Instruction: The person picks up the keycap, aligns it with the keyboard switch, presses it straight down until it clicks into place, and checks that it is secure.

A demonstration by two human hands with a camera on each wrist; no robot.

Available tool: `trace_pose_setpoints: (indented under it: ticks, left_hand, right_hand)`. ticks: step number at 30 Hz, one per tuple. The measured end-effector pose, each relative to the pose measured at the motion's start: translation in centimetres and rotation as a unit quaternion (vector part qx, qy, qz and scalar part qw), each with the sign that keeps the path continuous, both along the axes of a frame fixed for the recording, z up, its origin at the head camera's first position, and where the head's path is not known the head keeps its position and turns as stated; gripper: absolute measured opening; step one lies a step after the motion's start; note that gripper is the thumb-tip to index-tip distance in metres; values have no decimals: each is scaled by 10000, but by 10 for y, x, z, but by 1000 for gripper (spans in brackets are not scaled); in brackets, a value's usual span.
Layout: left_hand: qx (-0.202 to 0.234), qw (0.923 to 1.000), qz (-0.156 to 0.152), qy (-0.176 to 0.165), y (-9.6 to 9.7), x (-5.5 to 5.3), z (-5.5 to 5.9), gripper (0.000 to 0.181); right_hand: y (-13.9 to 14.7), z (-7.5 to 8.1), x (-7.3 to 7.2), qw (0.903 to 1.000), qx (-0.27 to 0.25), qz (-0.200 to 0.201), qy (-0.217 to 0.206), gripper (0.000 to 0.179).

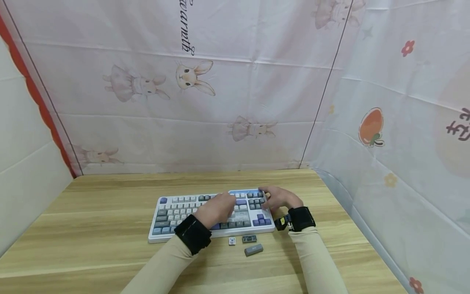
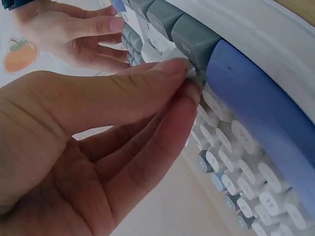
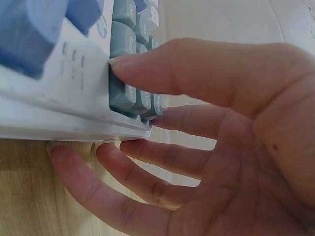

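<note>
A white keyboard [image 1: 216, 233] with white, grey, blue and purple keycaps lies on the table. Over its right-middle keys, my left hand [image 1: 217, 210] pinches a small whitish keycap [image 2: 191, 72] between thumb and fingertips; most of it is hidden by the fingers. Below that pinch, a bare white patch [image 1: 240, 216] shows among the keys. My right hand [image 1: 280, 197] grips the keyboard's right end. Its thumb rests on a grey key [image 3: 120, 93] and the other fingers lie against the side edge.
In front of the keyboard on the wooden table [image 1: 92, 253] lie a small white square piece [image 1: 232, 241], a dark rectangular piece [image 1: 249, 239] and a long grey keycap [image 1: 253, 250]. Printed cloth [image 1: 147, 139] hangs behind the table and along both sides.
</note>
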State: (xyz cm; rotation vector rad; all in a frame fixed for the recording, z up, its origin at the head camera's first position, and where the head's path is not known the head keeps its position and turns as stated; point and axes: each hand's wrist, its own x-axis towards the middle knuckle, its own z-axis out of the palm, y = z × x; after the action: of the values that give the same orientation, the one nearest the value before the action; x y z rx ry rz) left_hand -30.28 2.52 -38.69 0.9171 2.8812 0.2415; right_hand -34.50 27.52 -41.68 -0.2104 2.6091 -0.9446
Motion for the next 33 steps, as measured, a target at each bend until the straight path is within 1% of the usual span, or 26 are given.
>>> trace_pose_setpoints:
  ticks: [4,7,11,16,19,26,29,33]
  left_hand:
    - [84,9999,-75,91,-2,-1,0,48]
    - [110,9999,-113,59,-3,-2,0,52]
    - [69,9999,-109,-5,-2,-2,-1,52]
    - [-13,10000,-85,-15,-1,-1,1,42]
    - [13,10000,-65,9,-1,0,1,36]
    - [307,9992,-204,126,-4,-2,-2,50]
    - [354,9990,-190,219,-4,-2,-4,50]
    - [308,9990,-92,316,-3,0,-5,46]
  right_hand:
    - [1,0,1,10000,20,21,-7,79]
    - [0,1,1,10000,25,40,-15,79]
    - [0,2,2,10000,-9,40,-32,79]
    - [1,1,2,9999,-100,94,-71,79]
    - [1,1,1,9999,-103,119,-59,79]
    - [1,3,2,9999,-15,96,-42,78]
    - [0,4,3,9999,-21,109,-28,78]
    - [0,4,5,9999,-52,79,-56,78]
